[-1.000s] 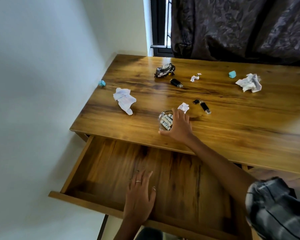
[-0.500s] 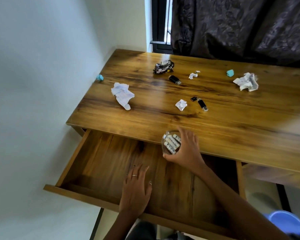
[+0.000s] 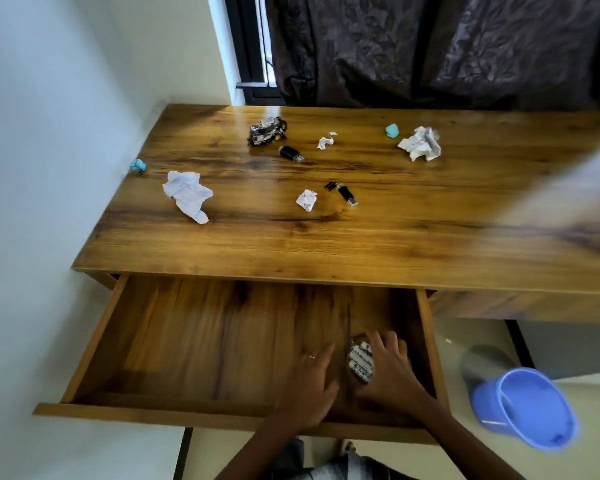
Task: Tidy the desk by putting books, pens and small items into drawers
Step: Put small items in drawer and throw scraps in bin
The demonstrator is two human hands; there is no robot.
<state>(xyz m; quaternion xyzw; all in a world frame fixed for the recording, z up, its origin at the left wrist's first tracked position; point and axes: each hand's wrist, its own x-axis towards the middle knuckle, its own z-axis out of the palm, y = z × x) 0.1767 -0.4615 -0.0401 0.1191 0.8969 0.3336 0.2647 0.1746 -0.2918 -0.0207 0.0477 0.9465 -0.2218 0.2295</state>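
Batteries, a clear packet [image 3: 360, 362] of them, lie at the right end of the open drawer [image 3: 201, 344], under the right hand [image 3: 392, 372], whose grip curls around the packet; the left hand [image 3: 309, 382] rests flat just beside it, grasping nothing. Dropped carelessly, the packet (smooth plastic, probably) could slide when the drawer shuts, while USB sticks [image 3: 347, 195] wait on the surface [image 3: 395, 251] above the drawer.

We see bare forearms, no sleeves reaching the wrists. Left hand [image 3: 307, 386] wears a thin ring w/ pale metal look; right hand [image 3: 392, 372] has none. Grey-and-white checked clothing [image 3: 343, 467] at bottom edge.
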